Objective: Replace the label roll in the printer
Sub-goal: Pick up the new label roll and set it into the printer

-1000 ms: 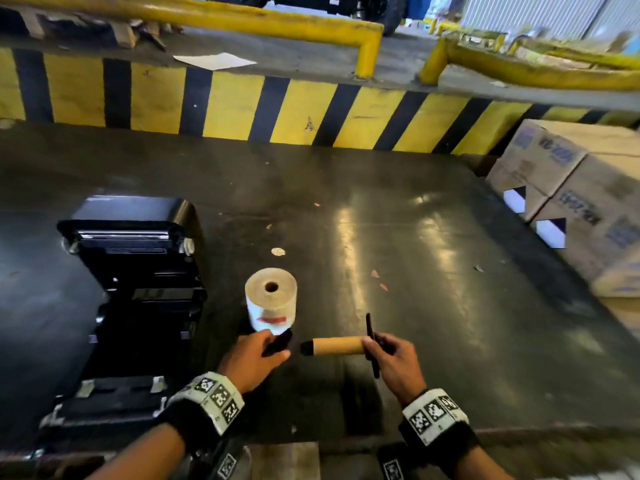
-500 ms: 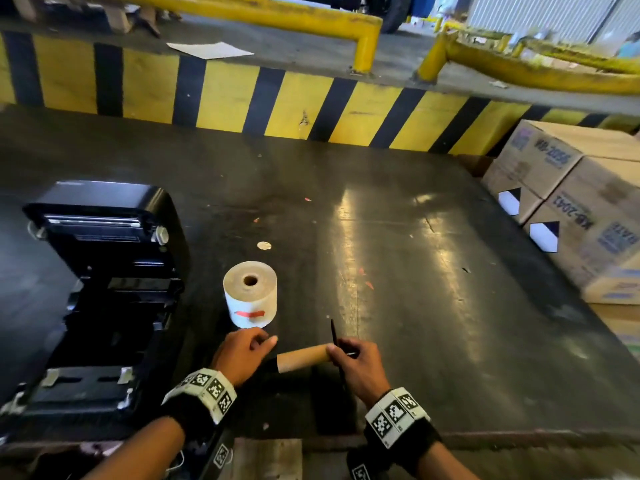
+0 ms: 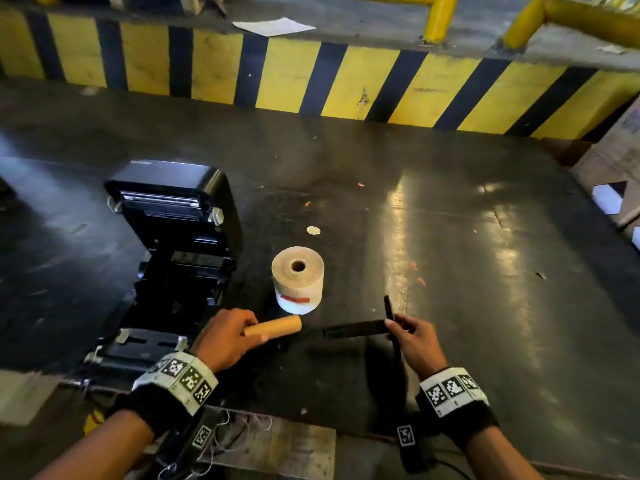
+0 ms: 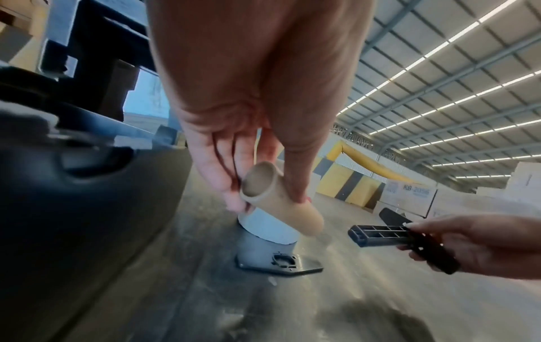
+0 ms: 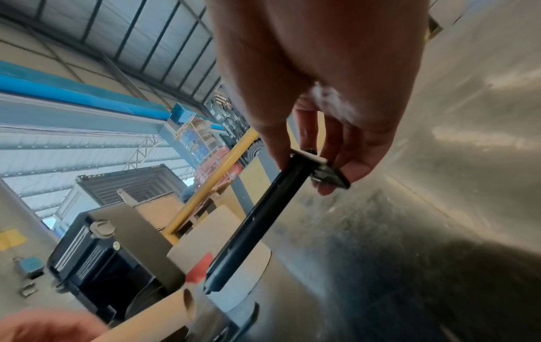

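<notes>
Standing at the far left with its lid tipped up and back, the black plastic label printer point(image 3: 173, 244) shows its open bay toward the person. Just right of the printer, the full white label roll with a brown paper end face point(image 3: 298, 278) sits upright on the surface, its core hole facing up and a red strip on its side. In front of that roll, the left hand point(image 3: 221, 337) pinches the empty tan cardboard core tube point(image 3: 275, 330) between thumb and fingertips point(image 4: 295, 185); the tube lies roughly level, its long axis running left to right, its free open end aimed at the other hand. Right of the tube and apart from it, the black plastic spindle with a flat end plate point(image 3: 360, 329) lies along much the same line, its bare tip pointing left at the tube. The right hand point(image 3: 417, 341) grips the spindle at the plate end, fingers point(image 5: 355, 166) curled about the plate. Everything rests on a dark, glossy, scuffed work surface point(image 3: 467, 271). Behind it runs a yellow-and-black striped kerb point(image 3: 311, 74) with yellow steel rails point(image 3: 440, 15) above; printed cardboard cartons point(image 3: 616, 161) stand at the far right, under a ribbed warehouse roof point(image 4: 453, 69).
</notes>
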`<control>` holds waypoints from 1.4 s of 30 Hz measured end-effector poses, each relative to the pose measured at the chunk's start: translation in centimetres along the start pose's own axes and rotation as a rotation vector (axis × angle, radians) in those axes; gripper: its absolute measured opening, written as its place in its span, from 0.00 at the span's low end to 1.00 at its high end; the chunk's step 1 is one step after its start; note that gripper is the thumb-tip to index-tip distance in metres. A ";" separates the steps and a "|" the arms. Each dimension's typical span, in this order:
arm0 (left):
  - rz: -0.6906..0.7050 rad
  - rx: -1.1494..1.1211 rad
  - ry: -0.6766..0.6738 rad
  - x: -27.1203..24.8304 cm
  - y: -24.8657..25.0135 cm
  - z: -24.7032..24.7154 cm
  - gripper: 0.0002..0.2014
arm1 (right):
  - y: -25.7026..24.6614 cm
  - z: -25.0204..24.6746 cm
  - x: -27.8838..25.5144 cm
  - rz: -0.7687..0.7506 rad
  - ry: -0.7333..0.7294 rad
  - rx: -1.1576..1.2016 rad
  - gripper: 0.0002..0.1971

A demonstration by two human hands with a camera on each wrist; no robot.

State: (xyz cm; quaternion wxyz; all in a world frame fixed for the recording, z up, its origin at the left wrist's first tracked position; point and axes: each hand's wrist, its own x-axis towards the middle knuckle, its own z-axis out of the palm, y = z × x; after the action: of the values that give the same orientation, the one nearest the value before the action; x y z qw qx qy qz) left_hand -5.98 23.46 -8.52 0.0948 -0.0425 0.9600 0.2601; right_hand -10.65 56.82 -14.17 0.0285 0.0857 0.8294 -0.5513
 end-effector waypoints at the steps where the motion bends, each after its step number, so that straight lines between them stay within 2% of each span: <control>1: 0.001 -0.021 0.016 0.0 0.1 0.0 0.11 | 0.0 0.3 0.0 0.011 -0.022 -0.026 0.08; 3: 0.008 -0.066 0.007 0.4 0.6 0.5 0.11 | -0.1 1.8 -0.6 0.021 -0.100 -0.085 0.10; 5: 0.038 -0.051 -0.059 1.0 1.2 1.8 0.12 | -0.5 3.8 -1.7 0.020 -0.149 -0.197 0.12; 9: 0.099 0.072 -0.133 1.9 2.1 5.1 0.16 | -1.5 6.2 -2.9 0.021 -0.120 -0.294 0.10; 13: 0.140 0.158 -0.179 3.1 2.3 5.6 0.21 | -2.1 6.2 -2.9 0.046 -0.114 -0.350 0.13; 15: 0.117 0.049 -0.164 3.3 2.5 4.7 0.21 | -2.9 6.0 -2.5 0.029 -0.111 -0.401 0.18; 18: -0.034 -0.162 -0.019 4.3 2.2 3.2 0.07 | -5.3 6.0 -1.6 -0.162 -0.006 -0.351 0.22; 19: -0.107 -0.217 0.026 4.8 1.9 2.8 0.07 | -6.3 6.3 -1.3 -0.251 -0.010 -0.337 0.22; 21: -0.220 -0.324 0.041 6.1 1.2 2.1 0.04 | -8.5 7.8 -0.6 -0.379 -0.115 -0.382 0.26; 23: -0.210 -0.410 -0.035 7.3 0.8 1.8 0.10 | -10.0 9.8 0.3 -0.365 -0.260 -0.516 0.33; 24: -0.177 -0.446 -0.086 7.7 0.8 1.8 0.09 | -10.4 10.8 0.7 -0.323 -0.312 -0.579 0.35; 26: -0.138 -0.487 -0.160 8.7 0.5 2.1 0.06 | -11.2 12.4 1.5 -0.248 -0.334 -0.660 0.35; 29: -0.147 -0.575 -0.221 9.4 -0.2 2.1 0.05 | -12.2 12.9 2.4 -0.218 -0.292 -0.679 0.34; 31: -0.180 -0.644 -0.183 8.9 0.1 1.4 0.10 | -12.2 12.2 2.4 -0.196 -0.305 -0.570 0.34; 34: -0.278 -0.676 -0.083 7.8 0.6 -0.1 0.22 | -12.3 10.2 1.4 -0.081 -0.277 -0.057 0.29; 37: -0.346 -0.940 -0.185 6.0 3.0 -1.8 0.24 | -13.5 8.1 0.0 -0.043 -0.275 0.241 0.22; 39: -0.363 -1.145 -0.238 5.0 4.7 -2.4 0.24 | -14.3 6.5 -0.7 -0.029 -0.299 0.319 0.23; 42: -0.366 -1.297 -0.299 3.7 7.0 -2.9 0.19 | -14.4 4.7 -1.5 0.013 -0.308 0.393 0.16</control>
State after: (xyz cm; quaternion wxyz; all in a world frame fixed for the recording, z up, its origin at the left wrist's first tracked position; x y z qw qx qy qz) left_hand -10.97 27.94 -3.34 0.2240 -0.2155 0.5644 0.7648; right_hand -11.93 46.91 -2.72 0.1407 0.0099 0.6917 -0.7082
